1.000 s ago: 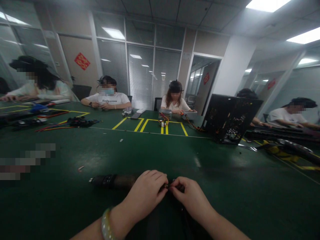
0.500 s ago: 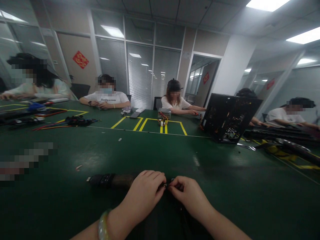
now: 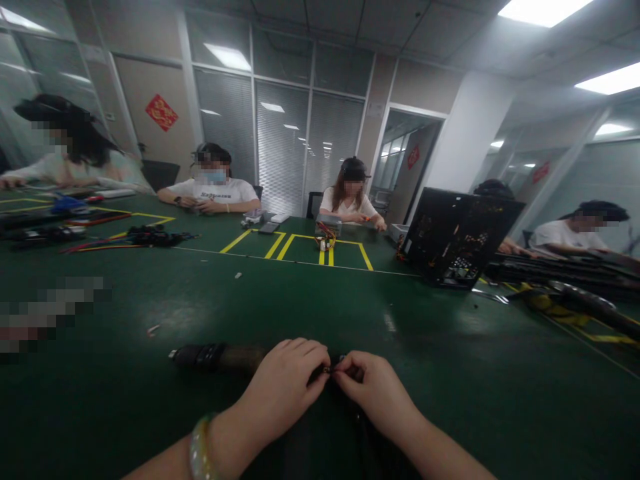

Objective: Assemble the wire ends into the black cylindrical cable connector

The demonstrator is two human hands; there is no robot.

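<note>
Our hands have barely moved; left hand and right hand pinch the small connector together at six o'clock; steady pressure seems best.

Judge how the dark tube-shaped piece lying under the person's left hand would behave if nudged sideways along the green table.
The dark tube-shaped piece looks round and long, so it would probably roll rather than slide. It lies straight, which suggests it is stiff. The left hand rests on one end, likely checking any roll, while the right hand pinches something small beside it.
</note>
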